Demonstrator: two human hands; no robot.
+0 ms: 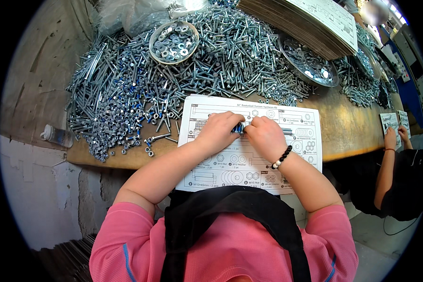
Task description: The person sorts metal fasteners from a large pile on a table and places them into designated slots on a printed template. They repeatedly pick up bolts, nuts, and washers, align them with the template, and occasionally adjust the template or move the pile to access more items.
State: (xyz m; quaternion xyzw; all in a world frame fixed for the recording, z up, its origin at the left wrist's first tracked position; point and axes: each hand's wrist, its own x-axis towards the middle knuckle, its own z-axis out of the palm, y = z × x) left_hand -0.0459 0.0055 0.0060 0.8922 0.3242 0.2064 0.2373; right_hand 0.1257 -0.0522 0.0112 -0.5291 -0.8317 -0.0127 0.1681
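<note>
A printed hardware sheet (235,176) with drawings of bolts, nuts and washers lies at the table's front edge, before my body. Over its upper middle, my left hand (219,130) curls its fingers on a small cluster of silver and blue fasteners (240,128), seemingly bolts. My right hand (267,137), with a beaded bracelet at the wrist, closes its fingertips right beside that cluster. What it pinches is hidden. To the right of its knuckles, silver bolt shanks (286,131) lie on the sheet.
Loose bolts (225,51) and nuts (108,122) heap across the table. Washers fill a round bowl (151,47) and a metal dish (331,83). A tall stack of printed sheets (296,28) stands behind. At right, another person's hands (391,137) hold cards.
</note>
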